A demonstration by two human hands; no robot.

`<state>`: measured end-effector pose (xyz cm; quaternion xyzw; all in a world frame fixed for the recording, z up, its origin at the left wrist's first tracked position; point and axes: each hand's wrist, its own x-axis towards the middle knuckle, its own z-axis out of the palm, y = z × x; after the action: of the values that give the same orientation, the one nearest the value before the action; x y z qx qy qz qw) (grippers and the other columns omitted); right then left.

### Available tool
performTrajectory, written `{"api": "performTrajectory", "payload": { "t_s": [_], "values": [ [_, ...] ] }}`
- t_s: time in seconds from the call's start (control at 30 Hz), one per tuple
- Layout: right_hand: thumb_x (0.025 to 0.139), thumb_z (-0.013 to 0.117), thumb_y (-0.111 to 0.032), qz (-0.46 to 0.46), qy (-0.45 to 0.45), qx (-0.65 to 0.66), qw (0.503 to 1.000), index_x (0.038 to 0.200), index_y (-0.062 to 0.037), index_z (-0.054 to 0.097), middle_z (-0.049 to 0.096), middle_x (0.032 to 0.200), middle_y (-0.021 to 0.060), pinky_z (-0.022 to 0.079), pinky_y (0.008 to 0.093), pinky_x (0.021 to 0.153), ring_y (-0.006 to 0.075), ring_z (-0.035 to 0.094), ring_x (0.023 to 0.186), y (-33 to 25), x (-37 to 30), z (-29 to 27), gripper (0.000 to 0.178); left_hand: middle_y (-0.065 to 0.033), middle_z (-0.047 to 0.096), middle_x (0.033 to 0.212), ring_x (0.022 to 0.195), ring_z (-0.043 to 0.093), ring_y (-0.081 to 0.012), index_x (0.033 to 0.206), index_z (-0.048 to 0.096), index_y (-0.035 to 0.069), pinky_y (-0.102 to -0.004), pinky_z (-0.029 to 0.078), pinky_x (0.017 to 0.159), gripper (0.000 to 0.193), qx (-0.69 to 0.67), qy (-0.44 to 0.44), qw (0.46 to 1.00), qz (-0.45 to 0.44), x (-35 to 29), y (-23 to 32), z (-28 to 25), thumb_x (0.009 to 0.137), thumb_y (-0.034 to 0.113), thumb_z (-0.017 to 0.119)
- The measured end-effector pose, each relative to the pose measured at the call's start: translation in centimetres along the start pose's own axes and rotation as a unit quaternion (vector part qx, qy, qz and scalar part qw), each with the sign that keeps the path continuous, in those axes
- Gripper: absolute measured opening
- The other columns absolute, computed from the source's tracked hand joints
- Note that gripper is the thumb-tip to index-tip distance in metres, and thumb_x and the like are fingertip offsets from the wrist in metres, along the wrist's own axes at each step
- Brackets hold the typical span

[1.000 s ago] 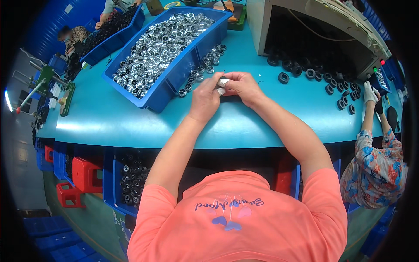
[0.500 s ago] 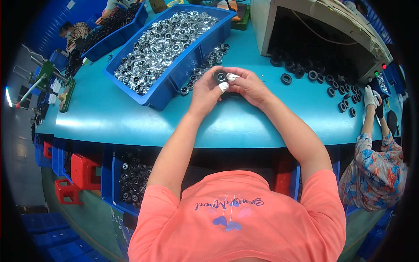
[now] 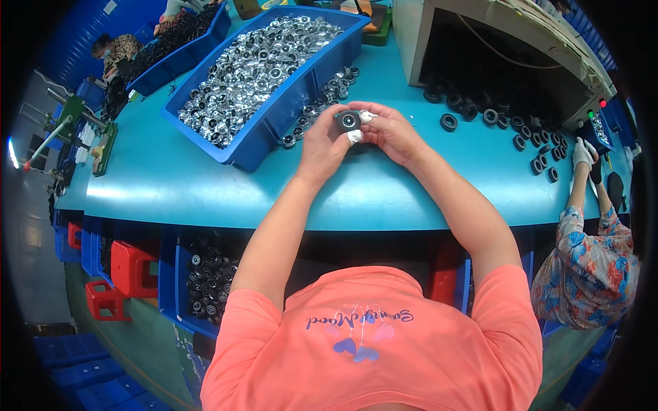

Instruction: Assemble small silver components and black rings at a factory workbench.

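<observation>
A small black wheel [image 3: 348,122] with a silver ring at its hub is held up above the teal table between my two hands. My left hand [image 3: 322,142] curls around its left side, the white-wrapped thumb pressed at its lower edge. From the right, my right hand [image 3: 393,135] closes on it, a white-wrapped thumb by its upper right edge. The fingers behind the wheel are partly hidden. Just left of my hands, several loose shiny hubs [image 3: 301,123] lie beside a big blue bin [image 3: 250,159] filled with silver-and-black hubs.
Black rubber rings [image 3: 490,117] lie scattered at the right, before an open pale box [image 3: 415,42]. A co-worker's gloved hand [image 3: 582,153] works at the far right. A green hand press [image 3: 103,147] stands at the left; below the table, another bin holds wheels [image 3: 208,281].
The wheel has turned slightly in my fingers. My right thumb has shifted up from the wheel's face toward its edge; my arms stay nearly where they were.
</observation>
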<state>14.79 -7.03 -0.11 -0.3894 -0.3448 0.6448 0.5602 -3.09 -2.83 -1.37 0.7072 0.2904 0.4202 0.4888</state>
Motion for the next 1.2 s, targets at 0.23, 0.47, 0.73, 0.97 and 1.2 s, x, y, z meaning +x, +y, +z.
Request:
{"api": "performTrajectory", "payload": {
  "t_s": [0.23, 0.47, 0.73, 0.97, 1.2],
  "values": [
    [0.098, 0.060, -0.016, -0.025, 0.017, -0.077, 0.997, 0.134, -0.0020, 0.056, 0.066, 0.111, 0.0081, 0.056, 0.0281, 0.083, 0.0134, 0.066, 0.089, 0.5, 0.0, 0.0, 0.039, -0.0065, 0.069, 0.104, 0.094, 0.067, -0.0128, 0.122, 0.053, 0.004, -0.0267, 0.055, 0.081, 0.049, 0.079, 0.019, 0.996, 0.027, -0.4, -0.1, 0.2, 0.081, 0.005, 0.081],
    [0.098, 0.062, -0.020, -0.020, -0.011, -0.122, 0.992, 0.126, -0.0023, 0.063, 0.068, 0.109, 0.0063, 0.055, 0.0287, 0.083, 0.0132, 0.067, 0.093, 0.0, -0.2, 0.1, 0.033, -0.0050, 0.068, 0.102, 0.090, 0.065, -0.0108, 0.122, 0.054, 0.004, -0.0257, 0.054, 0.077, 0.050, 0.100, 0.030, 0.994, 0.042, -0.4, 0.0, 0.4, 0.080, 0.006, 0.082],
    [0.099, 0.061, -0.019, 0.006, -0.019, -0.138, 0.990, 0.121, -0.0038, 0.067, 0.069, 0.104, 0.0038, 0.055, 0.0278, 0.077, 0.0110, 0.065, 0.089, 0.2, -0.1, -0.4, 0.028, -0.0022, 0.062, 0.097, 0.081, 0.060, -0.0126, 0.114, 0.064, 0.004, -0.0260, 0.053, 0.070, 0.045, 0.157, 0.051, 0.982, 0.094, -0.4, 1.5, 0.3, 0.075, 0.011, 0.085],
    [0.097, 0.063, -0.021, -0.021, -0.011, -0.182, 0.983, 0.119, -0.0032, 0.068, 0.069, 0.103, 0.0037, 0.055, 0.0264, 0.076, 0.0106, 0.065, 0.089, 0.0, -0.4, 0.4, 0.028, -0.0076, 0.062, 0.095, 0.080, 0.063, -0.0167, 0.104, 0.063, 0.003, -0.0301, 0.052, 0.068, 0.038, 0.238, 0.114, 0.961, 0.080, -0.3, 1.3, 0.1, 0.071, 0.007, 0.082],
    [0.091, 0.070, -0.020, -0.014, -0.003, -0.225, 0.974, 0.115, -0.0009, 0.069, 0.070, 0.102, 0.0049, 0.054, 0.0267, 0.076, 0.0111, 0.064, 0.090, 0.0, -0.6, 1.0, 0.031, -0.0099, 0.062, 0.092, 0.079, 0.063, -0.0227, 0.100, 0.062, 0.003, -0.0340, 0.052, 0.068, 0.035, 0.267, 0.118, 0.949, 0.123, -0.2, 0.3, 0.0, 0.070, 0.007, 0.081]
  ]
}}
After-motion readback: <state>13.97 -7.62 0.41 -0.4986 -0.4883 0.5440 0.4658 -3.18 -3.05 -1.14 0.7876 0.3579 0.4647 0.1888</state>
